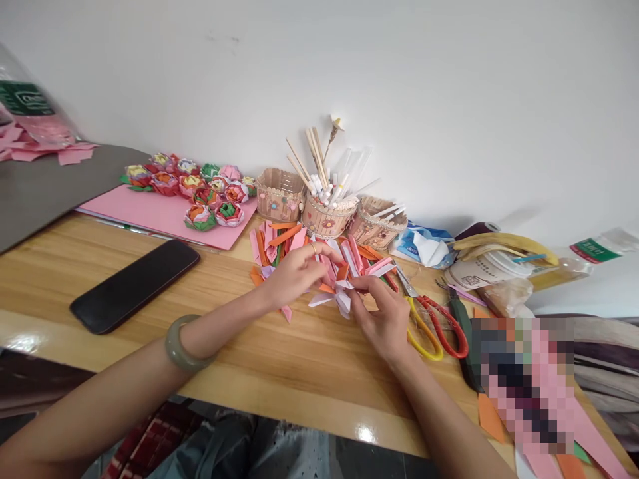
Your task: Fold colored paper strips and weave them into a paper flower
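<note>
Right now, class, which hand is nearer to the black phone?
Left. The left hand is to the right of the phone, over the paper strips; the right hand is farther right, near the scissors.

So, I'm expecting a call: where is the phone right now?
In the head view, the black phone lies on the left side of the wooden table, just in front of the pink sheet.

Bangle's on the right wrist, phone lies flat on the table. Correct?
Wrong wrist: the head view shows the bangle on the left wrist. The phone does lie flat on the table.
</note>
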`<action>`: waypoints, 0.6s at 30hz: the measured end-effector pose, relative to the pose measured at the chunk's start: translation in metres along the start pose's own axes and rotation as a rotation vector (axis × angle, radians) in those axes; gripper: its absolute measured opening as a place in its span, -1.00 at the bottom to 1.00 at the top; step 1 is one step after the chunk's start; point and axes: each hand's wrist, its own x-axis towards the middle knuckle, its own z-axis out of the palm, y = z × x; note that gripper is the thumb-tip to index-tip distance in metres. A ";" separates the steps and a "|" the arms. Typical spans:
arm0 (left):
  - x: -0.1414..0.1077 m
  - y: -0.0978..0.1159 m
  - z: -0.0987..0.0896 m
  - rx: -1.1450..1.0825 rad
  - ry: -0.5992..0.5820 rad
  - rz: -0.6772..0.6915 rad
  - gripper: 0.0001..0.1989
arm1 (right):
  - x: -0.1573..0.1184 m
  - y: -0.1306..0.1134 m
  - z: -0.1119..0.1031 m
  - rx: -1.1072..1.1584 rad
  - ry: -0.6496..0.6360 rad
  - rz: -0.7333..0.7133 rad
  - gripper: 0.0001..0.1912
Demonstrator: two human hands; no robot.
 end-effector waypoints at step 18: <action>-0.001 -0.009 0.006 0.233 0.123 0.381 -0.89 | 0.013 -0.013 -0.007 0.758 -0.263 0.724 -0.74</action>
